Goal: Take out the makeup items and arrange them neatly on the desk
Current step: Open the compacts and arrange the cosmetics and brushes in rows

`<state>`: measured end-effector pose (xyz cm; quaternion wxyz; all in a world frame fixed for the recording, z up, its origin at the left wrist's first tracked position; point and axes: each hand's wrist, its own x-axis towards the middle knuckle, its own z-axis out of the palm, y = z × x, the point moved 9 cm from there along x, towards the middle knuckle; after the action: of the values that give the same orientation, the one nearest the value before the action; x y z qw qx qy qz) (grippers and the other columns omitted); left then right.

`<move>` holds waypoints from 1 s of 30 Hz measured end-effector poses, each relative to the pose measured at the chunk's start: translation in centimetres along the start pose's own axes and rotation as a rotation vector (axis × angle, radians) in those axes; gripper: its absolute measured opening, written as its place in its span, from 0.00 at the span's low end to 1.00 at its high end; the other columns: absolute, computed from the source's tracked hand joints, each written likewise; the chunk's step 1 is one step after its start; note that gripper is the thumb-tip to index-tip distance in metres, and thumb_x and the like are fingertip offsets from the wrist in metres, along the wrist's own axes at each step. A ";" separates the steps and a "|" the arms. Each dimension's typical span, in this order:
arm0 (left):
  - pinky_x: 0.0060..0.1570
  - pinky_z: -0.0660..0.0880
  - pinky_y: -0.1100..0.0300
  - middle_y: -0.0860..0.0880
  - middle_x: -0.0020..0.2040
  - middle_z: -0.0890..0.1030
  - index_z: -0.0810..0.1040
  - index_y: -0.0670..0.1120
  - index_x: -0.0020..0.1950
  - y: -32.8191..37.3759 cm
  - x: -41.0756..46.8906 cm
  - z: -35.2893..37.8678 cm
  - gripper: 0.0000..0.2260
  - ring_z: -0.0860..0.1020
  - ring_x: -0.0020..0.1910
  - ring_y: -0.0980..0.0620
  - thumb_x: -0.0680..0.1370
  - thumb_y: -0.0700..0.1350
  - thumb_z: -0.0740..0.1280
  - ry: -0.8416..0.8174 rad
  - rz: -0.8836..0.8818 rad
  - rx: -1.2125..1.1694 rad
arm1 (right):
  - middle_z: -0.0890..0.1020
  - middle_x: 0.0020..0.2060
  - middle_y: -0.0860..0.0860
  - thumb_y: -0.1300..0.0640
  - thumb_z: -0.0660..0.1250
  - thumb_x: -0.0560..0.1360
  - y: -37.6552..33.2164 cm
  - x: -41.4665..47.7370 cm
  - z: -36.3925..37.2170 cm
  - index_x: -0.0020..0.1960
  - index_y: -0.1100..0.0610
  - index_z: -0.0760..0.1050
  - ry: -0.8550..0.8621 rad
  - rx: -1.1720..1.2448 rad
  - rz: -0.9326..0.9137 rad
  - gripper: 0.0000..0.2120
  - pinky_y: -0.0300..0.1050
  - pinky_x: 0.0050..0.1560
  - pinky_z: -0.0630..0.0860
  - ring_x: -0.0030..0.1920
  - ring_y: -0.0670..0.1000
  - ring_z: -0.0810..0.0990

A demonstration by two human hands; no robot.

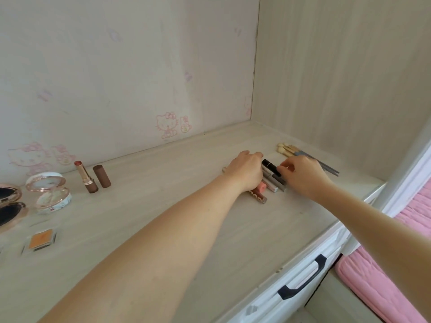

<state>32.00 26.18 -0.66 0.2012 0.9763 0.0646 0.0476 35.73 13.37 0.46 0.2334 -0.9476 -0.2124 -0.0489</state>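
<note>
A row of slim makeup tubes (272,184) lies side by side on the pale desk (163,206), right of centre. My left hand (246,170) lies over the row's left part with curled fingers, hiding what they touch. My right hand (303,174) pinches the near end of a black tube (270,166) that rests on the row. A pink tube (261,188) and a brown lettered one (258,198) stick out below my left wrist. Several makeup brushes (303,155) lie behind my right hand.
At the left stand an open lipstick (85,176) and its brown cap (102,176), an open round compact (50,193), a dark-mirrored compact (9,206) and a small orange palette (40,238). A drawer with a black handle (300,279) sits below the desk edge; pink bedding (384,276) lies right.
</note>
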 end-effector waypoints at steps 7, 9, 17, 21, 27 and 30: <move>0.66 0.66 0.49 0.41 0.68 0.71 0.63 0.47 0.74 0.0 1.0 0.6 0.21 0.68 0.67 0.40 0.80 0.40 0.53 -0.056 0.032 0.012 | 0.80 0.43 0.51 0.55 0.63 0.78 -0.4 -0.1 0.0 0.56 0.54 0.80 0.033 -0.007 -0.066 0.10 0.42 0.40 0.70 0.42 0.51 0.75; 0.67 0.66 0.50 0.41 0.68 0.71 0.64 0.46 0.74 0.0 0.9 0.4 0.21 0.69 0.67 0.41 0.80 0.40 0.54 -0.045 0.037 -0.005 | 0.80 0.43 0.51 0.55 0.63 0.78 -0.4 -0.1 0.1 0.55 0.54 0.80 0.037 -0.005 -0.073 0.10 0.42 0.40 0.69 0.42 0.51 0.75; 0.55 0.74 0.50 0.42 0.61 0.76 0.70 0.45 0.69 0.9 -1.5 -3.1 0.17 0.77 0.55 0.43 0.81 0.42 0.57 0.148 0.124 -0.159 | 0.75 0.40 0.51 0.58 0.61 0.79 -2.1 -0.8 -2.4 0.56 0.58 0.80 0.152 0.110 -0.075 0.11 0.42 0.38 0.64 0.38 0.51 0.72; 0.51 0.75 0.52 0.45 0.56 0.78 0.76 0.47 0.63 0.0 -3.3 -5.7 0.13 0.78 0.49 0.46 0.79 0.44 0.63 0.254 0.123 -0.248 | 0.74 0.34 0.49 0.58 0.58 0.80 -4.1 -1.3 -3.0 0.56 0.59 0.79 0.140 0.180 -0.082 0.12 0.39 0.29 0.63 0.30 0.47 0.70; 0.51 0.74 0.53 0.52 0.48 0.82 0.79 0.47 0.53 -2.2 -7.6 -9.7 0.07 0.78 0.49 0.51 0.76 0.43 0.68 0.374 0.158 -0.298 | 0.80 0.41 0.52 0.59 0.55 0.81 -8.7 -3.0 -3.1 0.52 0.56 0.77 0.065 0.413 -0.085 0.12 0.42 0.32 0.67 0.33 0.50 0.72; 0.52 0.73 0.56 0.54 0.46 0.82 0.79 0.47 0.52 -4.0 -10.4 -11.7 0.05 0.76 0.50 0.52 0.76 0.43 0.69 0.423 0.150 -0.313 | 0.81 0.39 0.51 0.61 0.56 0.79 -11.2 -4.3 -2.6 0.50 0.54 0.79 0.014 0.573 -0.077 0.13 0.45 0.39 0.72 0.39 0.52 0.75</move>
<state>19.94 32.84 7.73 0.3277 0.9037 0.0245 0.2745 27.09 19.46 6.68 0.4911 -0.8339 -0.2517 -0.0022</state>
